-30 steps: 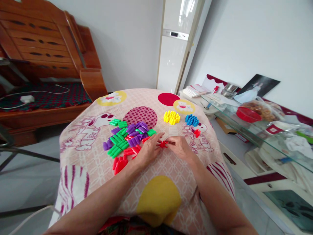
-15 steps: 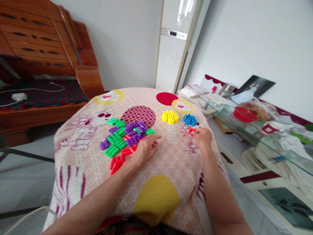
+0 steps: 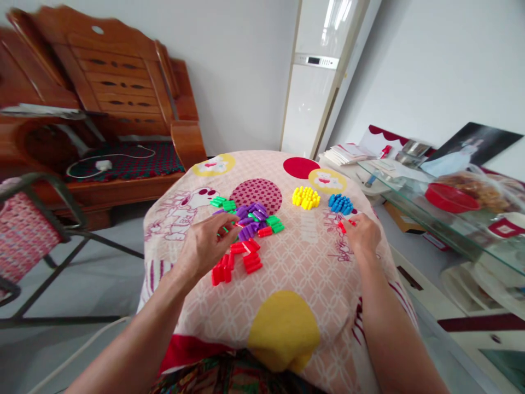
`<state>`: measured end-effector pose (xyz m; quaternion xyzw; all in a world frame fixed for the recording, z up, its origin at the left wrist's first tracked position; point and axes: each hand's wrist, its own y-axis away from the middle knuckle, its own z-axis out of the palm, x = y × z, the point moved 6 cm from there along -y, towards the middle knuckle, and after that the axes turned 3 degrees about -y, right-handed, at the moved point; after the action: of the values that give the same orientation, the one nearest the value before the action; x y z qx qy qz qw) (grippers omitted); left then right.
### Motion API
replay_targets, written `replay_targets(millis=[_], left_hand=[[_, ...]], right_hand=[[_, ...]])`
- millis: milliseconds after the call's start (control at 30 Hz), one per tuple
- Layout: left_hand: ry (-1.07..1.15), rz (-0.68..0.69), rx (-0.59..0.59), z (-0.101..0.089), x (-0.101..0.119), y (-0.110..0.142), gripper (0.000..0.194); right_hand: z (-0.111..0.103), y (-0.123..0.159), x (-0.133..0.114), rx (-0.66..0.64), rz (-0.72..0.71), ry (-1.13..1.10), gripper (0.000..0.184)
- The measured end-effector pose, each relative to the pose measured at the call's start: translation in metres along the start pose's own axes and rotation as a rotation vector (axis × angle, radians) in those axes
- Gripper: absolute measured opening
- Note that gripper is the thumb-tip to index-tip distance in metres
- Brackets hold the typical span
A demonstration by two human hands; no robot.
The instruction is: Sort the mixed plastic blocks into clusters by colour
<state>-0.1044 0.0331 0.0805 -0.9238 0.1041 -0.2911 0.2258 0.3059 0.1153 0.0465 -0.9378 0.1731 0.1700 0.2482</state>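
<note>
On a patterned cloth [image 3: 287, 273] lies a mixed heap of green, purple and red plastic pieces [image 3: 250, 227]. My left hand [image 3: 205, 243] hovers over the heap's left side, fingers curled and reaching into the pieces; whether it holds one I cannot tell. A row of red pieces [image 3: 235, 261] lies just right of that hand. My right hand [image 3: 363, 235] rests at the cloth's right edge, fingers pinched on small red pieces [image 3: 343, 225]. Beyond it stand a blue cluster [image 3: 340, 203] and a yellow cluster [image 3: 305, 197].
A wooden bench [image 3: 123, 109] with a charger cable stands at the back left. A folding chair [image 3: 36, 230] is at the left. A glass shelf [image 3: 447, 219] with a red bowl and papers runs along the right. A tall white appliance [image 3: 315, 82] stands behind.
My right hand carried the red pieces from the middle out to the right, below the blue cluster. My left hand moved left over the mixed heap. The view swung to the left.
</note>
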Motion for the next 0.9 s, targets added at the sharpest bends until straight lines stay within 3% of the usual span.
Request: replay_targets(millis=[100, 233, 333, 467, 667, 900], left_hand=[[-0.122, 0.016, -0.098, 0.006, -0.009, 0.027, 0.04], [-0.228, 0.103, -0.144, 0.031, -0.002, 0.068, 0.055], [-0.247, 0.137, -0.146, 0.05, 0.0, 0.076, 0.058], [-0.218, 0.189, -0.139, 0.067, -0.003, 0.049, 0.048], [-0.192, 0.203, -0.223, 0.093, -0.003, -0.005, 0.043], [-0.231, 0.212, -0.301, 0.102, 0.006, -0.049, 0.039]], right_hand=[[-0.003, 0.002, -0.006, 0.059, -0.065, -0.099, 0.034], [0.001, 0.005, -0.014, 0.055, -0.155, -0.16, 0.035], [0.004, 0.007, -0.015, 0.065, -0.189, -0.185, 0.036], [0.008, 0.009, -0.016, 0.05, -0.217, -0.205, 0.038], [0.015, 0.01, -0.018, -0.005, -0.231, -0.256, 0.037], [0.015, 0.015, -0.023, -0.03, -0.253, -0.278, 0.039]])
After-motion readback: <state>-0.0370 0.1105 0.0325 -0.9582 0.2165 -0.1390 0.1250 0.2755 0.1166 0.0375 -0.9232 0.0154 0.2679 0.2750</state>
